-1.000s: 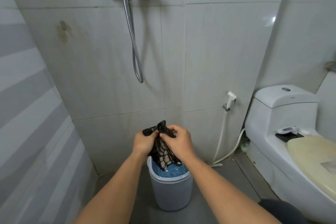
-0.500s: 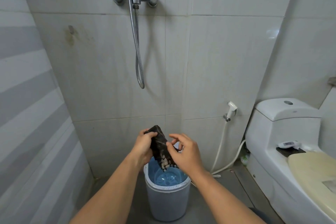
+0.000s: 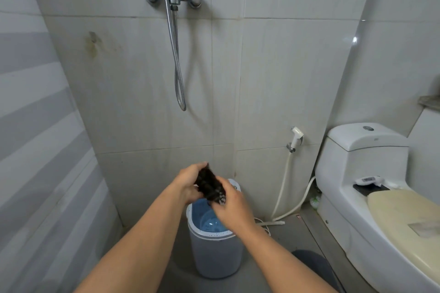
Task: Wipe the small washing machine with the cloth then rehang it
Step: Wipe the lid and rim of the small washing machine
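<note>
The small washing machine point(image 3: 215, 245) stands on the floor point(image 3: 281, 240) near the tiled wall point(image 3: 142, 102), with open floor between it and the toilet point(image 3: 371, 185). Above its open tub, the left hand point(image 3: 187, 184) and right hand point(image 3: 232, 207) each clench their grip on the cloth point(image 3: 210, 187), now bunched tighter than half a second ago. The fingertips are hidden.

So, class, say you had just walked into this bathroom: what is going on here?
A person stands over a small washing machine on the floor between the tiled wall and the toilet. Its top is open, showing a blue tub. Both the left hand and the right hand grip a bunched dark cloth just above the machine's rim. The cloth is not touching the machine, so wiping is not under way at this moment.
</note>
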Tool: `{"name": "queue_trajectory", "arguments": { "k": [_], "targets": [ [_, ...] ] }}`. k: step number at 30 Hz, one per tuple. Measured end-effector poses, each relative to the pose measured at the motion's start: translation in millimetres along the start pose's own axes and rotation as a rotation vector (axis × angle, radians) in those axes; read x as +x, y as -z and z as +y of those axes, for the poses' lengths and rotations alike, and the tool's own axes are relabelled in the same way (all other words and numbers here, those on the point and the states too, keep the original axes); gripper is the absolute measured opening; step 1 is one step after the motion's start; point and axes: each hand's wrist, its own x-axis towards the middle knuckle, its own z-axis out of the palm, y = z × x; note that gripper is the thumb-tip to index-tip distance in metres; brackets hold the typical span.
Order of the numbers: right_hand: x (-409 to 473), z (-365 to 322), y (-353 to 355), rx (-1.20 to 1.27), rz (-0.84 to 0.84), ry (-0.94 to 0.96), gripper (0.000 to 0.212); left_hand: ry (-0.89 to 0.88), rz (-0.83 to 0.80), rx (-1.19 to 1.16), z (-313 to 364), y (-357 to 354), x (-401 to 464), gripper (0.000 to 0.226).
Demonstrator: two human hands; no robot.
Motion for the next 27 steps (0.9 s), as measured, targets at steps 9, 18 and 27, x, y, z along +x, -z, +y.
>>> {"name": "queue_trajectory", "arguments": {
  "k": [9, 18, 27],
  "targets": [
    [-11.1, 11.8, 15.6, 0.977, -0.289, -0.569, 0.034, -0.154, 0.081, 0.412, -38.6, 21.4, 4.2, 0.065],
    [16.3, 50.9, -37.5, 1.095, -0.353, -0.870, 0.046, -0.176, 0.034, 0.357, -80.3, 48.9, 77.3, 0.067],
    [94.2, 161.6, -123.2, 1.025, -0.251, -1.048, 0.045, 0.104, 0.329, 0.389, -150.4, 125.9, 207.7, 0.056]
  ]
}}
